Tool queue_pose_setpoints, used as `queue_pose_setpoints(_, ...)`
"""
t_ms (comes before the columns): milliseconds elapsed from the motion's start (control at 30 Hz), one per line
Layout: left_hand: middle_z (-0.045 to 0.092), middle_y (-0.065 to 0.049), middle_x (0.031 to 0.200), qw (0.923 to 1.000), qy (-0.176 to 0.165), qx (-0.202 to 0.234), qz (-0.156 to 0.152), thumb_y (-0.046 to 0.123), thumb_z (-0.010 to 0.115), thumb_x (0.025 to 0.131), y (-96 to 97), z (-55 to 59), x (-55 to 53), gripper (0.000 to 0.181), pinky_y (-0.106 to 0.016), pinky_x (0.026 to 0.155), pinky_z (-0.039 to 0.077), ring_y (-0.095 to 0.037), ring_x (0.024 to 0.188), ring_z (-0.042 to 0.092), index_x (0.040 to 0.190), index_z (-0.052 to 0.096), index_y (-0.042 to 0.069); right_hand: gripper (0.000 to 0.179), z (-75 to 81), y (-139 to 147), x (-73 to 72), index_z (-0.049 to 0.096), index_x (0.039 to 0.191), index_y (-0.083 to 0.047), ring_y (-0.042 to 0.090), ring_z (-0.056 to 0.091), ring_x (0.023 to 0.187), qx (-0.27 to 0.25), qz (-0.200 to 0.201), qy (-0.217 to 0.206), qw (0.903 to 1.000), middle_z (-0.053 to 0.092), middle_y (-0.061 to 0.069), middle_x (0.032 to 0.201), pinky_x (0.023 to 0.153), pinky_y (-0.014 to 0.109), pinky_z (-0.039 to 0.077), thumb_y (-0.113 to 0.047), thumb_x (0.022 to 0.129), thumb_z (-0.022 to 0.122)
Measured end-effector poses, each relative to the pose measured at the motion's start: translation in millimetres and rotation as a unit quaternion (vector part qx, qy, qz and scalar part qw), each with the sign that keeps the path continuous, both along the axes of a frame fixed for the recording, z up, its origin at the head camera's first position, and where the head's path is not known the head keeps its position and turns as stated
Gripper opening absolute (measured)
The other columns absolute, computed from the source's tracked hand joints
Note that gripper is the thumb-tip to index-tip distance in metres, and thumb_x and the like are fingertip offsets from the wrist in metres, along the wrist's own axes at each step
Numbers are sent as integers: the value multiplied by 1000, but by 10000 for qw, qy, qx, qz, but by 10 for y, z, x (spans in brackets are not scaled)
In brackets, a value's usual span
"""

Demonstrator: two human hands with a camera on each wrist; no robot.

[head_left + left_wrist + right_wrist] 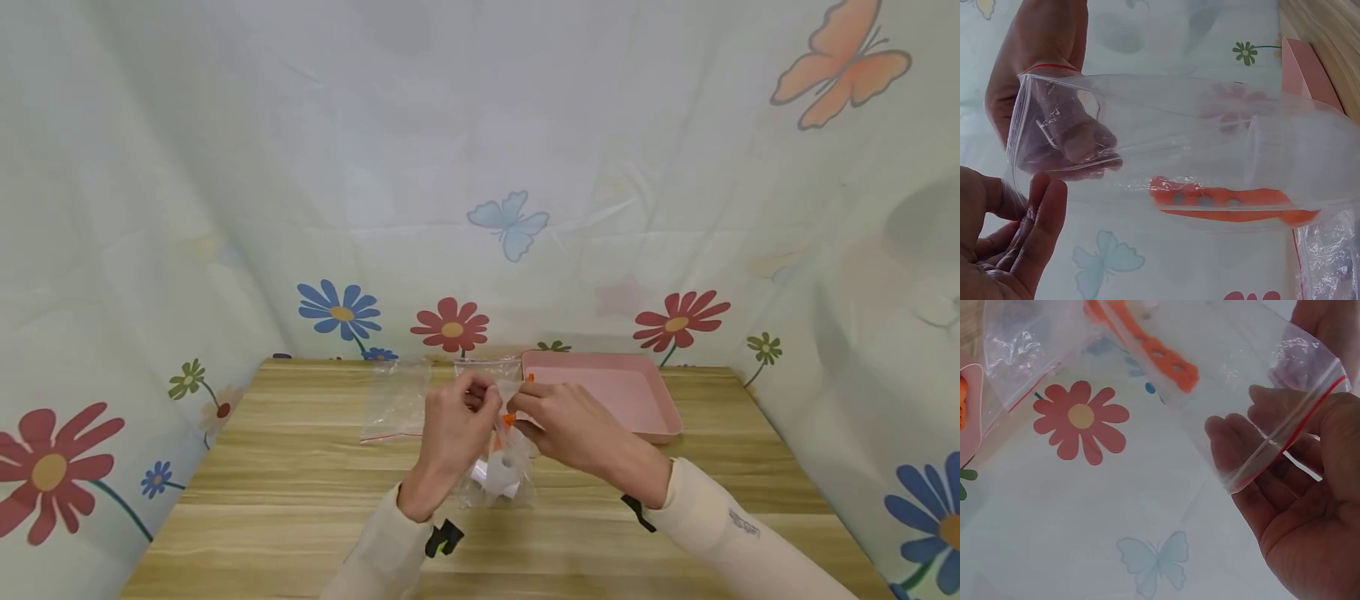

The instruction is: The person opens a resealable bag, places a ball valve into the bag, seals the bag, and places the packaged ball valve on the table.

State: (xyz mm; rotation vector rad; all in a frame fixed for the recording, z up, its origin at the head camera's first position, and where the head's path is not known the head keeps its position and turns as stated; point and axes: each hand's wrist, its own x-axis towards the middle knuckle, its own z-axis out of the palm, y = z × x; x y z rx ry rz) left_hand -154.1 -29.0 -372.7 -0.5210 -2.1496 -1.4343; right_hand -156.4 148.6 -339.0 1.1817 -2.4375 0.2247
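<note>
A clear zip bag with a red line at its mouth is held up between both hands. Inside it are an orange strip with several holes and a white rounded object, blurred by the plastic. My left hand pinches one side of the bag's mouth between thumb and fingers. At the other side, my right hand grips the mouth, its fingers showing through the film in both wrist views. The bag's filled end hangs low over the wooden table.
A pink tray stands at the back right, with an orange piece at its edge. Left of the bag lies a flat clear zip bag; another clear bag lies behind the hands. Flowered cloth surrounds the table.
</note>
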Motion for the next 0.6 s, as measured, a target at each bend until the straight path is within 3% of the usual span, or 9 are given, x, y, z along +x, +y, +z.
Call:
queue_pose_setpoints(167, 69, -5, 70, 9995, -158, 271, -39, 9, 60, 92, -20, 18, 4, 8, -21, 50, 53, -3, 52, 62, 88, 67, 7, 12, 44, 34, 60, 72, 92, -11, 8, 62, 66, -396, 261, 249, 9986, 70, -2, 86, 60, 21, 52, -12, 81, 79)
queue_pose_setpoints(400, 68, -5, 67, 9988, 5, 453, 162, 5, 60, 91, -32, -1, -30, 8, -21, 53, 54, -3, 53, 63, 87, 67, 7, 13, 63, 87, 137, 70, 88, -14, 5, 61, 67, -862, 152, 471, 9950, 68, -6, 83, 61, 21, 52, -14, 80, 80)
queue_pose_setpoints(600, 68, -6, 68, 9978, 41, 545, 386, 5, 61, 91, -69, 10, -41, 7, -22, 53, 54, -7, 54, 64, 87, 67, 5, 12, 21, 109, 247, 70, 84, -14, 6, 64, 69, -1601, 111, 759, 9841, 67, -6, 80, 63, 23, 54, -11, 78, 80)
